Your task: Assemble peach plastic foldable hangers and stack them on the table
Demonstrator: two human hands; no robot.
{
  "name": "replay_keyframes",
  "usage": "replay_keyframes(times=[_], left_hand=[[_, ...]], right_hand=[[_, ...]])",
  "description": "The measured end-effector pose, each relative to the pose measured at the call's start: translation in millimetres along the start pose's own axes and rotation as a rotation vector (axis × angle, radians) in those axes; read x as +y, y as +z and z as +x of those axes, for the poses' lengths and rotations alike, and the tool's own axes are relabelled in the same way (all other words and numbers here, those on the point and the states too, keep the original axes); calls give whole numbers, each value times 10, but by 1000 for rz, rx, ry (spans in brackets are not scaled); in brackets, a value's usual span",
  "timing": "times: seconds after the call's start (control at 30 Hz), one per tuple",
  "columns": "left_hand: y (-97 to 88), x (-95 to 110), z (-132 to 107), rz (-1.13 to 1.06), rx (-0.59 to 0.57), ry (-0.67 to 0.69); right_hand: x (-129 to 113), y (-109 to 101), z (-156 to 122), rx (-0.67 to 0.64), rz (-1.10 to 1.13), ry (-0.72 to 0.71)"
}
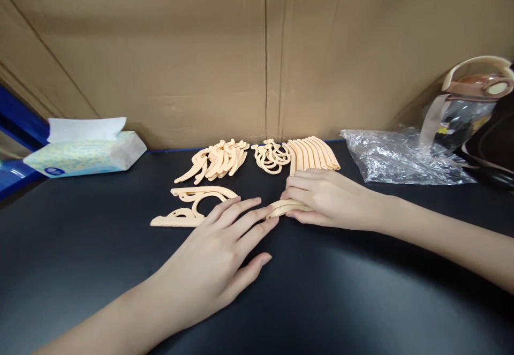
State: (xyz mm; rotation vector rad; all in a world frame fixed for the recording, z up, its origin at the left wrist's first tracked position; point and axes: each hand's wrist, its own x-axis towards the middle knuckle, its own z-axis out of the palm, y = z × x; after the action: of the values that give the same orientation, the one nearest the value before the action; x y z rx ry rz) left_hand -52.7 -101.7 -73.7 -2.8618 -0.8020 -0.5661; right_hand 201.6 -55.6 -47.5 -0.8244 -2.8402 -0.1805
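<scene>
Crosswise — curved piece (pixel 288 206), long axis left-right.
Right hand (pixel 327 197) pinches its right end — left hand (pixel 225 245), loosely open, fingertips at its left.

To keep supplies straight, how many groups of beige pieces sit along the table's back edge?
3: wavy pieces at left, rounded pieces in the middle, curved strips at right; overlapping may hide some.

L hand (pixel 227 245) & R hand (pixel 327 197) bare, w/ slim fingers (pixel 256 235); L & R forearms (pixel 441 234) also bare, tapering twd wrists (pixel 384 213).
</scene>
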Motion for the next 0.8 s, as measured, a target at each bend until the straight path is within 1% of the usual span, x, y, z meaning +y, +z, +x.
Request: replay_keyframes(times=[0.1, 0.27, 0.37, 0.5, 0.63, 0.8], left_hand=[[16, -11, 7, -10, -11, -5], [24, -20, 15, -36, -20, -28], [21, -19, 17, -51, -38, -39], [25, -20, 24, -41, -40, -37], [34, -28, 33, -7, -13, -43], [39, -42, 24, 34, -12, -5]], right_hand=[[51, 28, -103, 23, -2, 17], [144, 24, -347, -13, 103, 54], [175, 58, -440, 23, 158, 96], [177, 125, -477, 67, 206, 136], [168, 166, -487, 103, 194, 145], [144, 184, -487, 127, 188, 170]])
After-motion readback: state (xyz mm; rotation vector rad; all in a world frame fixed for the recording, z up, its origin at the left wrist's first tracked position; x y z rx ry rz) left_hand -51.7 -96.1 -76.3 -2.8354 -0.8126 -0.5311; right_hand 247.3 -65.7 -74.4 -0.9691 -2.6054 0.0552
